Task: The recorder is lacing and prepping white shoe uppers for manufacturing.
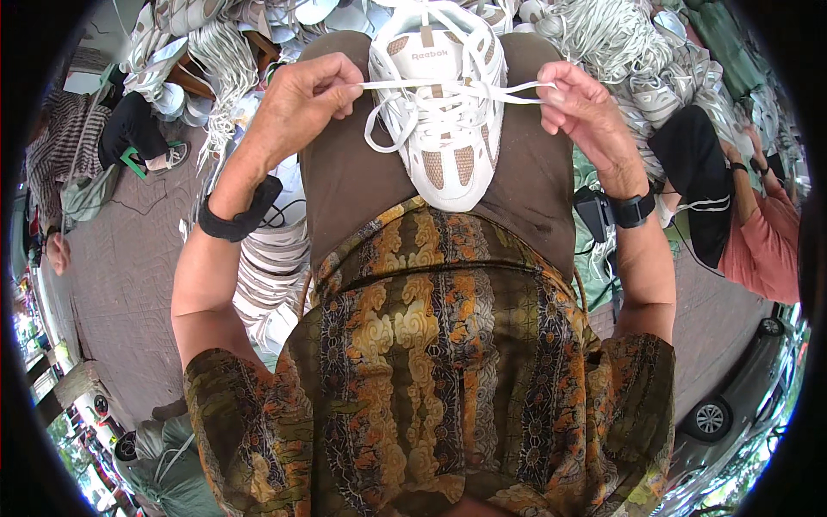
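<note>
A white sneaker [457,177] with tan mesh panels rests on my lap between my knees, its toe toward me. White shoelaces [401,84] run through its eyelets and stretch out to both sides across the tongue. My left hand [314,93] pinches one lace end, with the lace taut toward the shoe; a loose loop hangs just below it. On the other side my right hand [581,108] pinches lace strands between thumb and fingertips. The lacing crosses near the middle of the shoe, where a small knot or crossing shows.
Piles of white shoe parts and laces [603,34] lie beyond my knees. Stacked pale shoe pieces [274,267] stand beside my left thigh. A person in a salmon top [767,246] sits at right, another in stripes [82,142] at left. A dark car [732,405] stands lower right.
</note>
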Tool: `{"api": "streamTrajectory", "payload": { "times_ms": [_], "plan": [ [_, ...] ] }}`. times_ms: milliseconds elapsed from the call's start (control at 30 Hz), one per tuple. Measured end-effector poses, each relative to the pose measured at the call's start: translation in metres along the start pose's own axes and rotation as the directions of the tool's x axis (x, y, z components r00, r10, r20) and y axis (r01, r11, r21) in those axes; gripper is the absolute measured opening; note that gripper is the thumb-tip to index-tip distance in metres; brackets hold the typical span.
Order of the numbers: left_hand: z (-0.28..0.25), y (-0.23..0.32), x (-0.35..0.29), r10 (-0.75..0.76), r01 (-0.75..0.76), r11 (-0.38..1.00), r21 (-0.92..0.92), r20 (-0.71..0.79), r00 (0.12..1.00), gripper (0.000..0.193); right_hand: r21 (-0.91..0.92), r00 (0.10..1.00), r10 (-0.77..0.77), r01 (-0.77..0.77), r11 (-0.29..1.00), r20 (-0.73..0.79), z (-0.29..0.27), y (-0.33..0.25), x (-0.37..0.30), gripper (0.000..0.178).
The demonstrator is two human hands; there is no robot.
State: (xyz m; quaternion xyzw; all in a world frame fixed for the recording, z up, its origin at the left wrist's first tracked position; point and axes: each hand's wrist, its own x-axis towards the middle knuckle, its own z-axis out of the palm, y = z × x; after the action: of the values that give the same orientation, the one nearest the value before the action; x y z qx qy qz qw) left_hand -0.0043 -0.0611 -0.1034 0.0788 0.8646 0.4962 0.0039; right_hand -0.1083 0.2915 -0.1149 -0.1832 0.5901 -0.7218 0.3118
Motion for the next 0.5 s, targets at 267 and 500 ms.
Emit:
{"api": "streamTrajectory", "payload": {
  "times_ms": [267,500],
  "plan": [
    [-0.002,-0.002,-0.008,-0.085,0.088,0.995,-0.049,0.055,0.995,0.009,-0.932,0.933,-0.356,0.179,0.314,0.059,0.025,0.009,-0.008,0.025],
    [0.000,-0.005,-0.010,-0.084,0.087,0.995,-0.049,0.058,0.995,0.010,-0.960,0.839,-0.473,0.271,-0.064,0.268,0.025,0.020,-0.001,0.026]
  ]
}}
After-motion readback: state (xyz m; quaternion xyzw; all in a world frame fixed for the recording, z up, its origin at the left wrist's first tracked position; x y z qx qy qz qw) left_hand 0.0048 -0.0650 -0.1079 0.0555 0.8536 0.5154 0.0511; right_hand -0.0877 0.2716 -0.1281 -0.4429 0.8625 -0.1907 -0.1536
